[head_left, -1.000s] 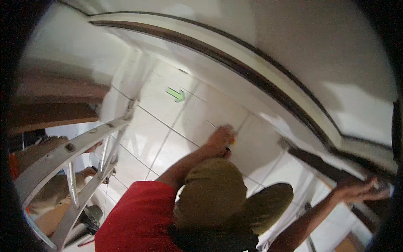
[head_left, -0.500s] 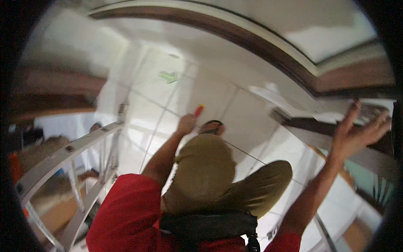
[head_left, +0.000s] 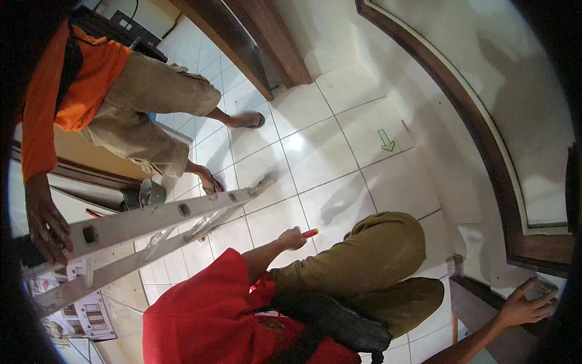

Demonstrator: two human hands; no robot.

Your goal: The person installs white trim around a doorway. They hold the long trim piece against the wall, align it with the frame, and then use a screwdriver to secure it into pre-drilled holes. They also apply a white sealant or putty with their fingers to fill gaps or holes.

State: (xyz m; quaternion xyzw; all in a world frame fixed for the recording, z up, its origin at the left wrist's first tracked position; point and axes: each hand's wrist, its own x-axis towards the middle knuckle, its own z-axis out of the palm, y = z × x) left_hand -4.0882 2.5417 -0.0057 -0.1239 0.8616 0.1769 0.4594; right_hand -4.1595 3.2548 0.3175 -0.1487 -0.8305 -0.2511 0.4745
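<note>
My left hand [head_left: 291, 238] is closed round a short red tool handle with a yellow end [head_left: 310, 233]; the rest of the tool is hidden in the fist. It is beside my bent knee, above the tiled floor [head_left: 315, 155]. Far to the right, my right hand [head_left: 526, 308] reaches out with fingers spread against a small greyish surface [head_left: 541, 291] below the dark-brown framed panel [head_left: 512, 200]. Whether the fingers press on that surface or only hover over it, I cannot tell.
An aluminium ladder [head_left: 151, 224] slants across the left. Behind it stands a person in orange [head_left: 100, 79], one hand [head_left: 48, 224] by the ladder. A green arrow [head_left: 386, 141] marks the floor. A bucket [head_left: 151, 193] and wooden posts [head_left: 273, 42] are farther left.
My view has swung to the left, bringing the other person and more of the ladder into sight. The left hand still grips the red handle; my right hand stays near the framed panel.
</note>
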